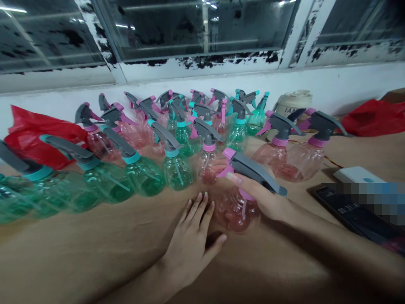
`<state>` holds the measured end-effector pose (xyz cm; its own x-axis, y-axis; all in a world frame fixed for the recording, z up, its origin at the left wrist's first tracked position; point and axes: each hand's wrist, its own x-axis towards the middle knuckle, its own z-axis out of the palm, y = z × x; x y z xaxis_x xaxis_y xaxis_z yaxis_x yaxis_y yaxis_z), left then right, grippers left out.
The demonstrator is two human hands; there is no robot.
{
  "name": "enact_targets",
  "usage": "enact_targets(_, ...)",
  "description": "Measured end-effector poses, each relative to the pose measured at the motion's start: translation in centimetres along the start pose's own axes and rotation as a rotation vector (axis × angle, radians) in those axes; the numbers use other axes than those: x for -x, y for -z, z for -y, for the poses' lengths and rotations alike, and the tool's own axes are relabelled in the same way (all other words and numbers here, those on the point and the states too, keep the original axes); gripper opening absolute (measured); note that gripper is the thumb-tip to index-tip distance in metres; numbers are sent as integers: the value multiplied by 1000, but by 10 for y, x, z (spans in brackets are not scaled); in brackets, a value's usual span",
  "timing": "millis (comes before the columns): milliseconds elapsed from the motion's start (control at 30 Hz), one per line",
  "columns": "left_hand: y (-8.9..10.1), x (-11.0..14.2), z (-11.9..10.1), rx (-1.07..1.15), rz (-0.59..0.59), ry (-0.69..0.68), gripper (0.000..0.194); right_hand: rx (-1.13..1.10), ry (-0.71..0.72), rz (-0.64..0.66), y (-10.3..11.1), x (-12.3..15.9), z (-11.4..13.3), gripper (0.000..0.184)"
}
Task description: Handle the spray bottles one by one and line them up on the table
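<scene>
My right hand [268, 194] is wrapped round the neck of a clear pink spray bottle [237, 215] with a grey and pink trigger head, its thumb beside the pink trigger. The bottle stands upright or nearly so at the tabletop; whether its base touches cannot be told. Flat on the brown table [95, 249], just left of that bottle, lies my left hand [191, 240] with fingers stretched out and nothing held. Beyond its fingertips are a green spray bottle [179, 175] and another pink spray bottle [208, 166].
Several green bottles [107, 181] line the left, with more rows behind. Two pink bottles [297, 156] stand right. Red plastic bags [41, 139] lie at both sides. A phone [351, 211], a white box [359, 174] and a pale tub [294, 101] are on the right.
</scene>
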<state>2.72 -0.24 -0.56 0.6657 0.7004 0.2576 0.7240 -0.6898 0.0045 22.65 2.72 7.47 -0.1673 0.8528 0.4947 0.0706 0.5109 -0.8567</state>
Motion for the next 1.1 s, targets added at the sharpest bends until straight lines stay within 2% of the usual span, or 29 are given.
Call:
enact_targets(300, -1, 0, 0, 2, 4, 6, 63, -54, -19, 36, 1, -2, -2, 19)
enact_targets(567, 0, -1, 0, 23, 21, 12, 63, 87, 13, 33, 3, -5, 0, 23)
enact_targets(733, 1, -1, 0, 22, 23, 10, 64, 192, -47, 0, 2, -4, 6, 32)
enact_targets(833, 2, -2, -1, 19, 26, 8, 63, 206, -52, 5, 2, -2, 10, 30)
enact_targets(1100, 2, -1, -2, -1, 1, 5, 62, 8, -6, -46, -1, -1, -3, 13)
